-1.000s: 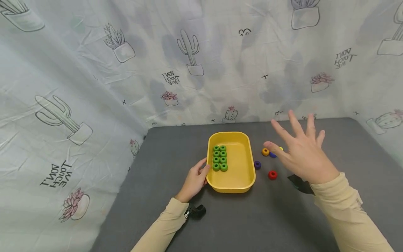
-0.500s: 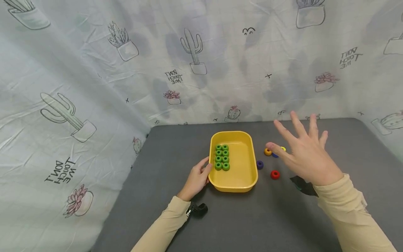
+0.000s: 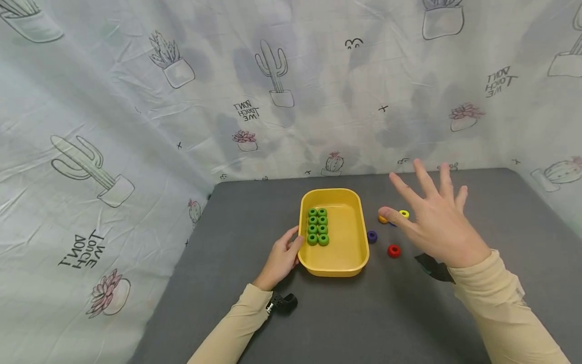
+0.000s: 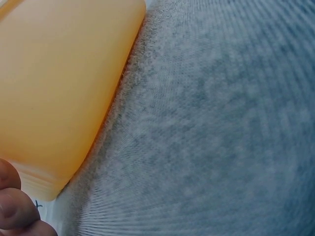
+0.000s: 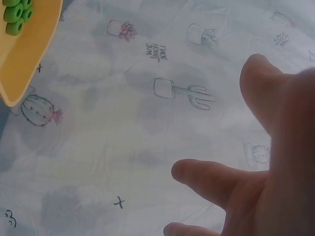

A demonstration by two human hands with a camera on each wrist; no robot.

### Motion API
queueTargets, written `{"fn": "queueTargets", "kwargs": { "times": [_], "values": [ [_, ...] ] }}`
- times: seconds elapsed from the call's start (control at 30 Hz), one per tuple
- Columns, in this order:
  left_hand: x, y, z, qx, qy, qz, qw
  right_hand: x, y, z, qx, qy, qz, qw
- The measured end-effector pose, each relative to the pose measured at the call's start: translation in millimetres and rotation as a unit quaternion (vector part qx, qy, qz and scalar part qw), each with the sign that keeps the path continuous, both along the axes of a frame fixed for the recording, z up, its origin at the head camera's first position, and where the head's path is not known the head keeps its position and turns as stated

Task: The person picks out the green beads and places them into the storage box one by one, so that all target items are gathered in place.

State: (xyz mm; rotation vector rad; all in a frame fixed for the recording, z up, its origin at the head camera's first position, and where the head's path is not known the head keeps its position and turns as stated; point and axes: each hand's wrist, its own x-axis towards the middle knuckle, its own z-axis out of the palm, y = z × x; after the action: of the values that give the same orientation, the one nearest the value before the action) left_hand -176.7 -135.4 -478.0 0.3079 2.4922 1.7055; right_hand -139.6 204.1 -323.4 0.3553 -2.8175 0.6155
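On the dark table a yellow tray [image 3: 347, 253] holds several green ring-shaped beads [image 3: 323, 229] in two columns along its left side. My left hand [image 3: 278, 259] grips the tray's left wall, thumb at the rim; in the left wrist view its fingertips [image 4: 15, 210] show by the tray's end. With fingers spread wide, my right hand [image 3: 436, 222] hovers over the table to the right and holds nothing. Below and left of it lie a red bead [image 3: 394, 251], a purple bead [image 3: 372, 236], a yellow bead [image 3: 403, 215] and an orange bead [image 3: 383, 220], partly covered by the thumb.
A pale curtain [image 3: 309, 131] printed with cacti hangs behind the table [image 3: 254, 212] and along its left side. A black wrist strap piece [image 3: 285, 303] sticks out beside the left sleeve; another dark piece [image 3: 432, 267] is under the right wrist.
The view shifts slightly with the head. Both hands, the tray and the beads keep their places; the right hand stays spread in the air.
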Motion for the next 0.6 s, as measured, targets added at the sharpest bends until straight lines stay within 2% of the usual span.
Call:
{"fn": "queueTargets", "kwargs": {
  "times": [0.27,0.47,0.53,0.6],
  "values": [
    [3.0,-1.6,-1.3,-0.002,0.0,0.005,1.0,-0.3,-1.2,1.2,0.001,-0.003,-0.001,1.0],
    [0.3,-1.7,0.3,0.008,-0.008,0.006,0.9999,0.2,-1.4,1.7,-0.003,-0.001,-0.002,1.0],
    [-1.9,-2.4,2.2,0.004,-0.007,0.013,0.9999,0.6,-1.2,1.5,-0.006,-0.004,-0.003,1.0],
    [-4.7,-4.4,6.6,-0.008,0.009,0.028,0.9995,1.1,-1.1,1.2,-0.008,-0.006,-0.004,0.9999]
  ]
}}
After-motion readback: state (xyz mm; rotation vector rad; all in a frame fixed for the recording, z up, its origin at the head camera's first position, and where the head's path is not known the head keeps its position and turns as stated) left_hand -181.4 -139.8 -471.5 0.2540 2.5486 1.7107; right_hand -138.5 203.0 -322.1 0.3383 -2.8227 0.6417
